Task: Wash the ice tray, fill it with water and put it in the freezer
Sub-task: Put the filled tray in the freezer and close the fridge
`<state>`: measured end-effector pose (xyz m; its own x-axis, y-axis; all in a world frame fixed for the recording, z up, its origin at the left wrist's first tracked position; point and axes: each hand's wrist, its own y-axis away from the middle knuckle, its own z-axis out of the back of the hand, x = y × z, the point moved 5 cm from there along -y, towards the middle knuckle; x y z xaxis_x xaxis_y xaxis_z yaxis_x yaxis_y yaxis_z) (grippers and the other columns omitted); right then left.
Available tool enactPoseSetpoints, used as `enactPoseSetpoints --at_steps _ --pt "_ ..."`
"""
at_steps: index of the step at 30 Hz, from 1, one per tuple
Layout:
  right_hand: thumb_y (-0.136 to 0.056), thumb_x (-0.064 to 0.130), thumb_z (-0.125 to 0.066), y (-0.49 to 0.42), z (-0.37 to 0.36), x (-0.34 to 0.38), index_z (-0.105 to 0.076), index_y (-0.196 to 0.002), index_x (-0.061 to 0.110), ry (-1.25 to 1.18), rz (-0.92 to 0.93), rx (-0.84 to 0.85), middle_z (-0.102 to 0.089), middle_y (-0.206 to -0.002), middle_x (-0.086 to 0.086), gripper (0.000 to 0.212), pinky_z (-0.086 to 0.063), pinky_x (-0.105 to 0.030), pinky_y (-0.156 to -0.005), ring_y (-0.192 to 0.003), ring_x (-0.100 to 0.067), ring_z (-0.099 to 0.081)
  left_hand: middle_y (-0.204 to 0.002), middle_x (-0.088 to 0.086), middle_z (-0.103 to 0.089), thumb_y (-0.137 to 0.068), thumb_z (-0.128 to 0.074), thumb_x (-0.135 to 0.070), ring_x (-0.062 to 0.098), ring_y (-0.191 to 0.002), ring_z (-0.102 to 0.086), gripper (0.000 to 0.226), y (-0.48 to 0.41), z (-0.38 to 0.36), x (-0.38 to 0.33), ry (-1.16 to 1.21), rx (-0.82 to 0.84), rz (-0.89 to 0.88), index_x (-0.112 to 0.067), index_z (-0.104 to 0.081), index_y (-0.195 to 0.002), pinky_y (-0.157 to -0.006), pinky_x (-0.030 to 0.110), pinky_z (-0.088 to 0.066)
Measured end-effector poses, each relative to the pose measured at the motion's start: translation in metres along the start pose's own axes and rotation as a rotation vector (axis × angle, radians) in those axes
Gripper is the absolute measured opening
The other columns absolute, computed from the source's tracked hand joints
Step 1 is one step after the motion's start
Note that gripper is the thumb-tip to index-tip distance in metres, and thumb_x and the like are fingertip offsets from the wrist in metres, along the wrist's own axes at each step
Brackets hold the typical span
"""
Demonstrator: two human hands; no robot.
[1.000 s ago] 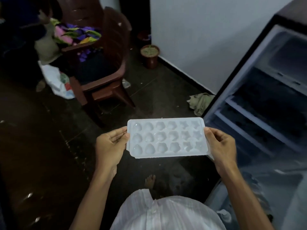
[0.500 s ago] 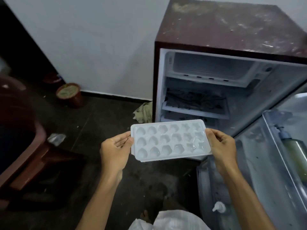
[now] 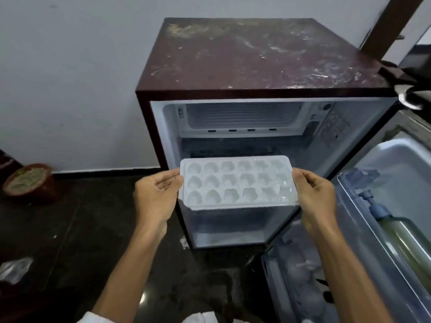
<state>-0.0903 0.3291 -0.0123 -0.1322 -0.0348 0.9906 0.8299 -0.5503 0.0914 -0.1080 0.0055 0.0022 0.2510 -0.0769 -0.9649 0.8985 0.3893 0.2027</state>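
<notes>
A white ice tray [image 3: 238, 181] with water glinting in its moulds is held level in front of the open small fridge [image 3: 256, 66]. My left hand [image 3: 157, 194] grips its left end and my right hand [image 3: 314, 194] grips its right end. The tray hangs at the fridge's mouth, below the freezer compartment [image 3: 242, 118] at the top of the cabinet, which looks empty. The tray hides the shelf behind it.
The fridge door [image 3: 384, 206] stands open to the right, with a green bottle [image 3: 405, 243] in its rack and eggs [image 3: 303, 276] lower down. A brown pot [image 3: 29, 183] sits on the dark floor at the left by the white wall.
My view has swung right from the chair to face the fridge squarely. Both hands have carried the tray from left of the fridge up to its open front.
</notes>
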Motion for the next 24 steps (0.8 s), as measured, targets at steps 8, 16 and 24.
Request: enactPoseSetpoints --at_steps 8,16,24 --pt "-0.093 0.020 -0.062 -0.058 -0.021 -0.014 -0.077 -0.093 0.018 0.015 0.023 -0.067 -0.077 -0.089 0.001 0.015 -0.058 -0.030 -0.073 -0.083 -0.014 -0.073 -0.109 0.000 -0.074 -0.090 -0.070 -0.007 0.007 -0.096 -0.070 0.028 -0.056 -0.048 -0.008 -0.050 0.104 -0.139 -0.009 -0.071 -0.118 -0.094 0.029 -0.056" --pt "-0.093 0.018 -0.064 -0.119 -0.043 -0.014 -0.074 -0.085 0.018 0.030 0.055 -0.083 -0.074 -0.088 -0.001 0.013 -0.059 -0.033 -0.080 -0.087 -0.018 -0.071 -0.115 0.002 -0.072 -0.094 -0.065 -0.009 0.008 -0.098 -0.067 0.030 -0.095 -0.080 -0.016 -0.164 0.076 -0.350 -0.007 -0.068 -0.124 -0.093 0.021 -0.053" --pt "-0.088 0.009 -0.066 -0.164 -0.052 -0.003 -0.074 -0.090 0.015 0.056 0.080 -0.070 -0.074 -0.093 -0.005 0.010 -0.060 -0.033 -0.082 -0.089 -0.021 -0.071 -0.093 -0.007 -0.071 -0.094 -0.062 -0.010 0.000 -0.078 -0.063 0.021 -0.121 -0.112 -0.021 -0.170 0.039 -0.390 -0.015 -0.074 -0.110 -0.058 0.002 -0.047"
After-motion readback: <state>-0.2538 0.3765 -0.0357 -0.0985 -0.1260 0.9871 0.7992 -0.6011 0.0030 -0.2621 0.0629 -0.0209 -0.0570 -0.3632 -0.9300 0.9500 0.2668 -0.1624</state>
